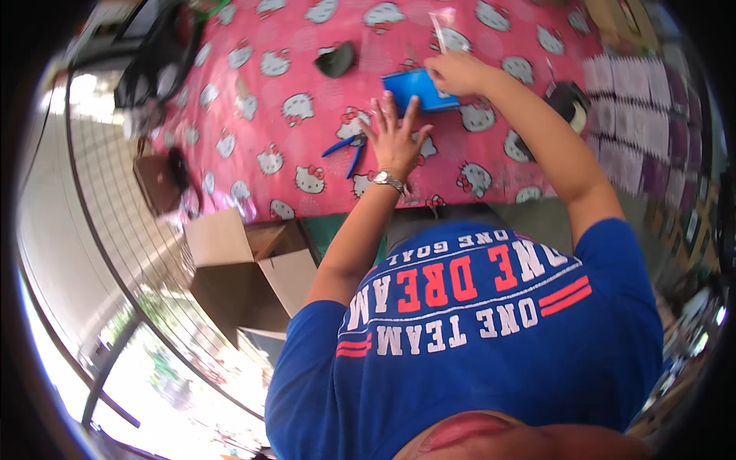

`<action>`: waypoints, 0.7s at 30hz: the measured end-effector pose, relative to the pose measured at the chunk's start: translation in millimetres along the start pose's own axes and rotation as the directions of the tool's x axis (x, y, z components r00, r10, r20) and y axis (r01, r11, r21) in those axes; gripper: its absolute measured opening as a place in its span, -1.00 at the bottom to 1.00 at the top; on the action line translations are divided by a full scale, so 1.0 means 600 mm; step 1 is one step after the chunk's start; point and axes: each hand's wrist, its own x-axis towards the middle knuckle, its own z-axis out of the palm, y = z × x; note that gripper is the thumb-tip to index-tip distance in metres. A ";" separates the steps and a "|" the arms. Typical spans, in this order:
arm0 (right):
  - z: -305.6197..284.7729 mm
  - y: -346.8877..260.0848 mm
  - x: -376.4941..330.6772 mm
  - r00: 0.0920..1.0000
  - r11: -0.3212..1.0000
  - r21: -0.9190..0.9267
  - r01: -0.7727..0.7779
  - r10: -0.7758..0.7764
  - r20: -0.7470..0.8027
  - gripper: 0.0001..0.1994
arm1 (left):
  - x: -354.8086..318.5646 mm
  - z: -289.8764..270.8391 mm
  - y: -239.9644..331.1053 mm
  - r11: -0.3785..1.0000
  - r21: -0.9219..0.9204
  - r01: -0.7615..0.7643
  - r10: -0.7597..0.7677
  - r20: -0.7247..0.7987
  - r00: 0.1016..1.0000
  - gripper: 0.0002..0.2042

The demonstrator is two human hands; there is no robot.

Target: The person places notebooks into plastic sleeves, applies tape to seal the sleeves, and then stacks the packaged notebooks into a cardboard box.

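Observation:
A shallow blue rectangular object, like a tray or box [418,92], lies on the pink patterned tablecloth [307,146]. My left hand [396,144], with a metal watch at the wrist, has its fingers spread, the tips on the near left part of the blue object. At its right end my right hand [458,73] is closed, fingers curled downward; what they pinch is hidden. A pale thin stick [439,32] shows just beyond that hand, and I cannot tell whether it is held. Blue-handled pliers [349,151] lie left of my left hand.
A dark cup-like object [335,60] stands at the table's far middle. To the right are a black rounded object [567,106] and hanging rows of purple-white packets [632,115]. A brown bag [159,180] is at the left edge, an open cardboard box [238,287] below it.

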 end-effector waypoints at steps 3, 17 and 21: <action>0.008 -0.004 0.023 0.988 0.989 -0.058 0.136 -0.140 -0.059 -0.74 | -0.006 -0.016 0.004 0.990 -0.129 0.063 -0.067 -0.030 0.997 -0.34; 0.032 -0.024 0.144 0.880 0.943 0.319 -0.099 -0.067 0.470 -0.41 | -0.035 0.061 0.057 0.976 -0.168 0.137 -0.175 -0.236 0.956 -0.15; 0.023 -0.040 0.115 0.848 0.869 0.442 -0.222 -0.052 0.527 -0.41 | -0.031 0.062 0.068 0.981 -0.159 0.115 -0.161 -0.323 0.933 -0.28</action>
